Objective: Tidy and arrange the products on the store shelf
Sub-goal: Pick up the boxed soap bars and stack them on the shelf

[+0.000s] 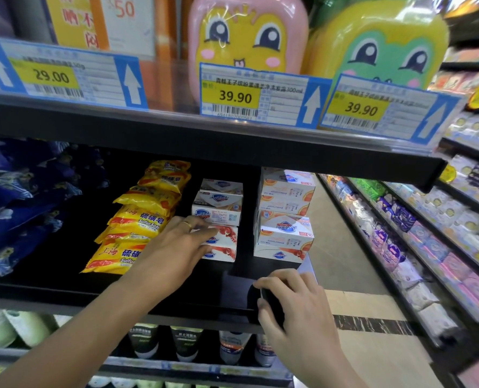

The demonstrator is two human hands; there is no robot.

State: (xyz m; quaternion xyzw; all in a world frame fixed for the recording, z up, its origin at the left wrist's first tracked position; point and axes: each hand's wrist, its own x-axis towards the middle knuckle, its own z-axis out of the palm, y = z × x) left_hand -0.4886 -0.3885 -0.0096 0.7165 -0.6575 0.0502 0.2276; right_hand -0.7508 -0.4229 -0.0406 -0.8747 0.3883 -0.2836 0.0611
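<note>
**Kid:** What is the person doing now?

**Helper:** Tidying the soap boxes on the dark shelf (98,289). The left hand (176,245) reaches in to the middle stack of soap boxes (218,219). Its fingers lie fairly straight against the two lowest boxes, the ones with red on them. I think it is pushing or straightening them, not grabbing.

**Kid:** And the other hand?

**Helper:** The right hand (291,301) is down at the front corner of the shelf. Its fingers curl around the dark edge there, so it is holding on to the shelf.

**Kid:** Where are the other things?

**Helper:** The yellow soap packs (140,219) lean in a slanted pile just left of the middle stack. A taller stack of orange soap boxes (285,217) stands to the right, with a gap between the two stacks. Blue bags (22,197) sit far left.

**Kid:** Is the job nearly done?

**Helper:** I guess not. The middle stack looks crooked, and its top boxes sit farther back than the bottom ones.

**Kid:** What comes next?

**Helper:** Probably lining the bottom boxes up with the ones above. That needs a soft, even push, or the top boxes could slide off. The yellow packs look messy too, so they may need fixing after
</note>
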